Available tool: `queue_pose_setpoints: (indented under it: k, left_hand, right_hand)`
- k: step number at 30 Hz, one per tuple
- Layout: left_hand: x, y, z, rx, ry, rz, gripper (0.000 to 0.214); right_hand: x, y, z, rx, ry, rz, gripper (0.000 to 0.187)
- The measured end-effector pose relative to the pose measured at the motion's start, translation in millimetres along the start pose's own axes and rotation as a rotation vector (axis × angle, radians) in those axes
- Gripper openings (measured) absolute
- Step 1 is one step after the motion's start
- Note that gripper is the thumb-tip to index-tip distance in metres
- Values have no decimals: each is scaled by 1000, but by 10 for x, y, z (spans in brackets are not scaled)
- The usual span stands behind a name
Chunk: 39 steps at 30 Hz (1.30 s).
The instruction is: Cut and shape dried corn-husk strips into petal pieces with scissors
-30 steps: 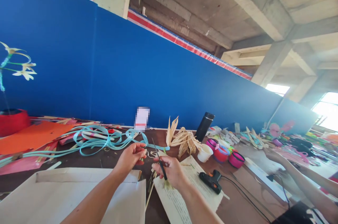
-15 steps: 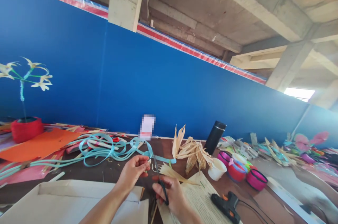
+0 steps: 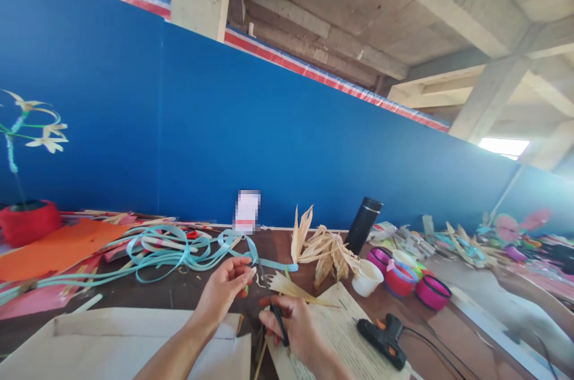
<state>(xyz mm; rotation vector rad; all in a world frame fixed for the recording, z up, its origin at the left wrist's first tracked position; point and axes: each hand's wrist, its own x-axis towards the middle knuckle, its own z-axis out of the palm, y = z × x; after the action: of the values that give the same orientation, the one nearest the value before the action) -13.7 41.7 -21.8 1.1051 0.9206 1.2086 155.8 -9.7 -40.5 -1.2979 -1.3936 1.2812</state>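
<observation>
My left hand (image 3: 225, 289) is closed in a pinch, with a small pale piece showing at the fingertips and a bit of green below. Its exact kind is hard to make out. My right hand (image 3: 296, 327) grips the black handles of a pair of scissors (image 3: 278, 321), whose blades point up and away, just right of the left fingertips. Behind the blades lies a pale corn husk strip (image 3: 293, 289). Beyond it are a dried corn husk bundle (image 3: 329, 254) and loops of light blue ribbon (image 3: 197, 254).
A black glue gun (image 3: 383, 338) with its cord lies on a printed sheet (image 3: 336, 332) at right. A white cup (image 3: 368, 277), small pink baskets (image 3: 433, 291) and a black bottle (image 3: 364, 224) stand behind. White cardboard (image 3: 134, 344) fills the front left; a red flowerpot (image 3: 29, 224) stands far left.
The view has shifted slightly, so things at the left sit further left. Both hands keep nearly the same pose, the right still on the scissors, the left still pinching.
</observation>
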Motion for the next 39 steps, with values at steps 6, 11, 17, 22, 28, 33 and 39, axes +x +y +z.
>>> queue_pose_setpoints:
  k: [6,11,17,22,28,33,39]
  left_hand:
    - [13,-13,1,-7,-10,16,47]
    - [12,-7,9,3,-5,63,47]
    - [-7,6,20,21,-24,53,47]
    - [-44,-27,72,27,-156,8,45]
    - [-117,-50,172,73,-321,-24,42]
    - [-136,-62,187,97,-319,-28,40]
    - [-151,12,217,42,-228,-39,40]
  right_hand:
    - [-18,-15,5,-11,-10,-17,45]
    - [-21,-15,4,-14,10,-38,47]
    - [7,-67,10,109,121,-72,46]
    - [31,-129,-2,282,269,-191,52]
    - [0,-180,55,317,249,-249,46]
    - [-8,-185,80,263,278,-264,34]
    - [-1,-183,66,313,289,-264,30]
